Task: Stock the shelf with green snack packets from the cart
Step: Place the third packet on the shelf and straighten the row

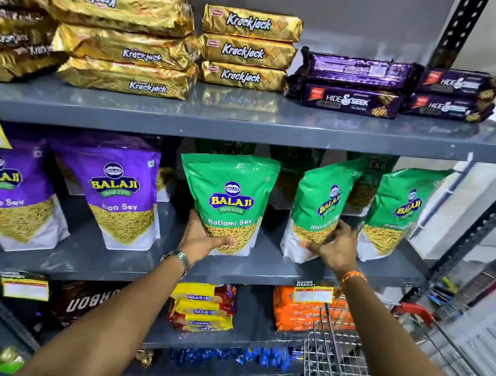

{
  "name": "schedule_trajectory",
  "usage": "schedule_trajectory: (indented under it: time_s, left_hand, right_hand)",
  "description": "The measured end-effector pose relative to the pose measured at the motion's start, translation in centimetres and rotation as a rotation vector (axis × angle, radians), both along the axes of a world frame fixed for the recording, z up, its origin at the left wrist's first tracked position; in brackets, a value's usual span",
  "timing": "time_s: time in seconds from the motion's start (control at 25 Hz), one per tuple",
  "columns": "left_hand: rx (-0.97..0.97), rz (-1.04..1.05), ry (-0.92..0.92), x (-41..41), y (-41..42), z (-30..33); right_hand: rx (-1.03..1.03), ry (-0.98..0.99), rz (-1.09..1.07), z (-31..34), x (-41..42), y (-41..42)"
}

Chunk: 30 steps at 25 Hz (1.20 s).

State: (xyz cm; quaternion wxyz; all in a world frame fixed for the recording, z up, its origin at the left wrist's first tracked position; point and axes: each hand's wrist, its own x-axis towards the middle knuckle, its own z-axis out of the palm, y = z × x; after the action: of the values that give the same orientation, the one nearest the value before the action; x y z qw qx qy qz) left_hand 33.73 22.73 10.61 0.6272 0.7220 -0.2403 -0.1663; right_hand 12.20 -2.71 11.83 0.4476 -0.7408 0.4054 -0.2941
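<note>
Three green Ratlami Sev packets stand in the front row of the grey middle shelf (262, 269), with more green packets behind them. My left hand (204, 238) grips the lower left corner of the left green packet (230, 198), which stands upright. My right hand (335, 249) holds the bottom of the middle green packet (318, 207), which tilts to the right. The right green packet (397, 212) stands untouched beside it. The wire cart (335, 368) is at the lower right, in front of the shelves.
Purple Aloo Sev packets (120, 193) fill the left of the same shelf. Gold Krackjack packs (246, 48) and purple Hide & Seek packs (352, 85) lie on the shelf above. Marie biscuits (200, 308) and orange packs (297, 315) sit below. A slotted shelf post (481, 224) stands at right.
</note>
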Motion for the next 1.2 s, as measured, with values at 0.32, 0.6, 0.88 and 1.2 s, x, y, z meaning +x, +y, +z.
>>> schedule_trajectory:
  time_s: [0.32, 0.6, 0.88, 1.2]
  left_hand:
    - [-0.007, 0.003, 0.041, 1.6, 1.7, 0.4]
    - [0.02, 0.012, 0.036, 1.5, 1.9, 0.7]
    - [0.058, 0.466, -0.252, -3.3, 3.1, 0.8]
    - [0.136, -0.261, -0.216, -9.6, -7.1, 1.8]
  right_hand:
    - [0.013, -0.115, -0.21, -0.2, 2.5, 3.9]
    - [-0.008, -0.099, -0.241, -0.2, 3.6, 4.7]
    - [0.044, -0.194, -0.294, 0.1, -0.4, 3.2]
    - [0.054, -0.282, -0.495, 2.1, -6.8, -6.7]
